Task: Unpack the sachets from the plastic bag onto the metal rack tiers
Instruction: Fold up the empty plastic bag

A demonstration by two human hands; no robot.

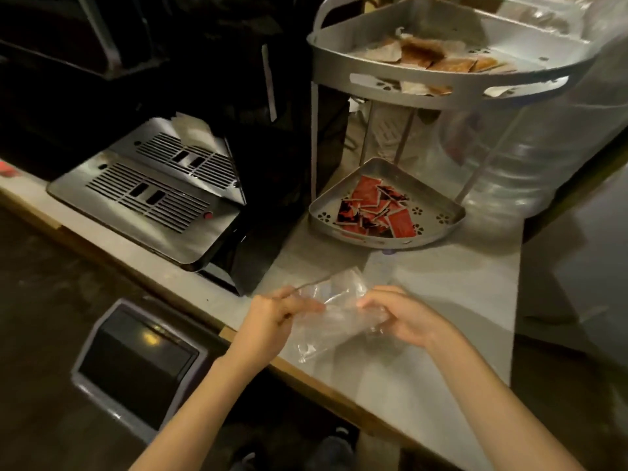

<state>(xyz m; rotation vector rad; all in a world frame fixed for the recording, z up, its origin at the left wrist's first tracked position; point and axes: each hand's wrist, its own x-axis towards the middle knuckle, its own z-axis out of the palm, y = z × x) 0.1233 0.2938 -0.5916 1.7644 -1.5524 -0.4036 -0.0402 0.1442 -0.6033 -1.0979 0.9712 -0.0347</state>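
Note:
A clear, crumpled plastic bag [334,311] hangs between both hands above the counter's front edge; no sachets show inside it. My left hand [272,316] pinches its left end and my right hand [404,316] grips its right end. Behind them stands the metal rack. Its top tier [339,68] holds brown and white sachets [431,59]. Its bottom tier [438,217] holds a pile of red and black sachets [377,209].
A black coffee machine with a slotted steel drip tray [149,195] fills the left of the grey counter [441,294]. A large clear plastic container [530,144] stands right of the rack. A grey bin with a dark lid [136,362] sits below the counter.

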